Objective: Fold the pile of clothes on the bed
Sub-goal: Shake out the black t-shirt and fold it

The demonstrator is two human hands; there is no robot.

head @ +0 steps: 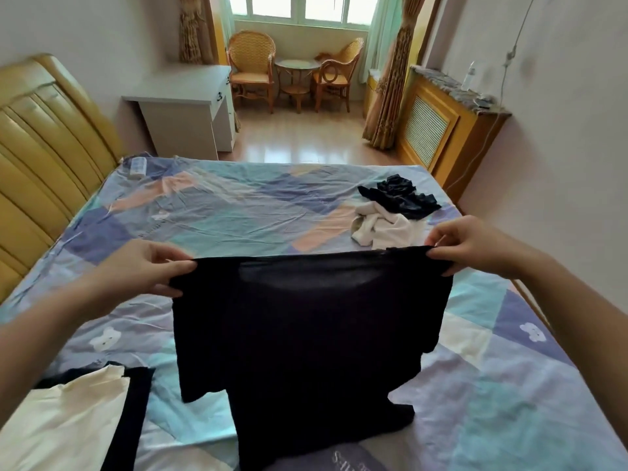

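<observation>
In the head view both forearms reach in from the lower corners of the frame and hold a black garment (306, 331) up across the centre. The left hand (142, 270) pinches the garment's upper left corner, thumb on the near side and fingers curled over the top edge; the right hand (472, 244) pinches the upper right corner in the same way. The hands are well apart, so the top edge runs taut and nearly straight between them. The fabric is thin, soft and matte, slightly sheer just under the top edge, and hangs in a broad rectangle whose lower end bunches in folds on the bed (238, 205). The bed sheet is a wrinkled patchwork of pale blue, purple and peach blocks with small white bear prints. At the lower left of the frame lies a flat folded cream garment (64, 423) on top of a black one. At the right centre, just beyond the right hand, sits a crumpled pile: a white cloth (384, 227) touching a dark, shiny, ruffled piece (401, 195). A padded yellow headboard (44, 137) fills the left edge.
</observation>
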